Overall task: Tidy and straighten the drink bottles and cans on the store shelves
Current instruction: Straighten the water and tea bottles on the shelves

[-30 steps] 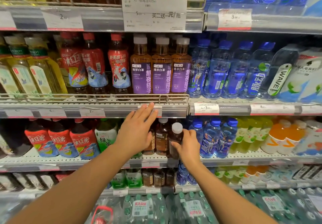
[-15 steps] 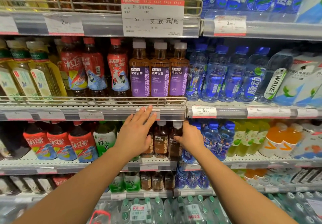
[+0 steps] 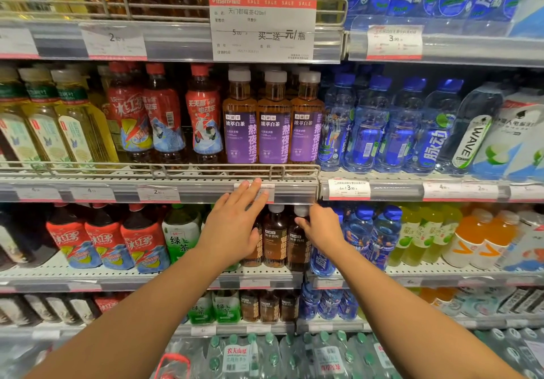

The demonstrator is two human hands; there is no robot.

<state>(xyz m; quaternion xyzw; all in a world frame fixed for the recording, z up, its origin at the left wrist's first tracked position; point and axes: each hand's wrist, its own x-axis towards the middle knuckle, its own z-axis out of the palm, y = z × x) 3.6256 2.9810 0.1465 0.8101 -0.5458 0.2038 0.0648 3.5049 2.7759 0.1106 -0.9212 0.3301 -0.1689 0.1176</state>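
Note:
Three dark brown tea bottles with white caps stand side by side on the middle shelf. My right hand (image 3: 321, 228) grips the rightmost brown bottle (image 3: 295, 250) at its shoulder, fingers curled round it. The middle brown bottle (image 3: 275, 240) stands untouched. My left hand (image 3: 235, 227) is spread flat in front of the leftmost brown bottle (image 3: 255, 250) and hides most of it. Its straight fingertips reach up over the price rail (image 3: 206, 193) of the shelf above.
Purple-label tea bottles (image 3: 273, 134) stand on the shelf above. Blue drink bottles (image 3: 374, 237) crowd my right hand, and a green tea bottle (image 3: 181, 234) and red iced-tea bottles (image 3: 103, 240) stand left. A sale sign (image 3: 262, 31) hangs high up. Packs of water (image 3: 241, 355) sit lowest.
My right hand has carried the brown bottle from in front of the shelf back into the row beside the other two. My left hand has stayed in place.

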